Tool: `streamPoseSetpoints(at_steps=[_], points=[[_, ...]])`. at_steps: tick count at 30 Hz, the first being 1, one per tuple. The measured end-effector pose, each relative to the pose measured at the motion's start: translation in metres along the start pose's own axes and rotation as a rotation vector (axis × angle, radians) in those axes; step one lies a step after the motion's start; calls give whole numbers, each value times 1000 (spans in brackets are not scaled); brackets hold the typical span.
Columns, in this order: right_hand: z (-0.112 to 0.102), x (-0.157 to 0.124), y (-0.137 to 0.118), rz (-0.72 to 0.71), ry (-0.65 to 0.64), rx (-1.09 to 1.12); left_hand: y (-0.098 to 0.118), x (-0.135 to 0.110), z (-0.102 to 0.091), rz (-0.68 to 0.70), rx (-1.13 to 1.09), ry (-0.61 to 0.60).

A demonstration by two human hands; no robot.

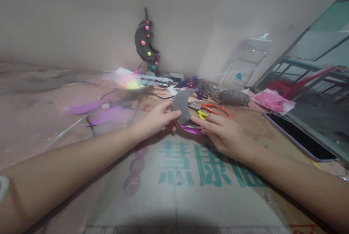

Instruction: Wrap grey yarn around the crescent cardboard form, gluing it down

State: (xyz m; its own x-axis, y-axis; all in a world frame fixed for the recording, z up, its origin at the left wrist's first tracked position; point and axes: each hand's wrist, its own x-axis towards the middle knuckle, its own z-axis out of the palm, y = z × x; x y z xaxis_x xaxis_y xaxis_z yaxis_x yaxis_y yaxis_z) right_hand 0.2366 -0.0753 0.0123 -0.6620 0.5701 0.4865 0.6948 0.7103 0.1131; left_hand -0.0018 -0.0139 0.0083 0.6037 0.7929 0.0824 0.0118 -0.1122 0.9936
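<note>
A grey yarn-wrapped crescent (182,107) lies on a cardboard sheet (177,183) with green printed characters. My left hand (155,119) pinches the crescent's left edge with fingers and thumb. My right hand (222,132) presses its fingertips on the crescent's lower tip, where purple card (192,130) shows underneath. Both hands touch the same piece.
Orange-handled scissors (215,109), yellow-handled pliers (202,114), a blue glue gun (188,82) and a ball of twine (231,97) lie behind. A finished crescent with pompoms (144,43) hangs on the wall. A phone (300,137), pink bag (274,100), water jug (249,63) and purple cutouts (106,112) surround.
</note>
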Motion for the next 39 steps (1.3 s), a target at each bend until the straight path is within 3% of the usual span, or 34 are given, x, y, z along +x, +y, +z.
streamPoseSetpoints(at_steps=[9, 39], points=[[2, -1, -2, 46, 85, 52, -1, 0, 1, -14, -57, 3], [0, 0, -3, 46, -6, 55, 0, -1, 1, -21, -56, 13]])
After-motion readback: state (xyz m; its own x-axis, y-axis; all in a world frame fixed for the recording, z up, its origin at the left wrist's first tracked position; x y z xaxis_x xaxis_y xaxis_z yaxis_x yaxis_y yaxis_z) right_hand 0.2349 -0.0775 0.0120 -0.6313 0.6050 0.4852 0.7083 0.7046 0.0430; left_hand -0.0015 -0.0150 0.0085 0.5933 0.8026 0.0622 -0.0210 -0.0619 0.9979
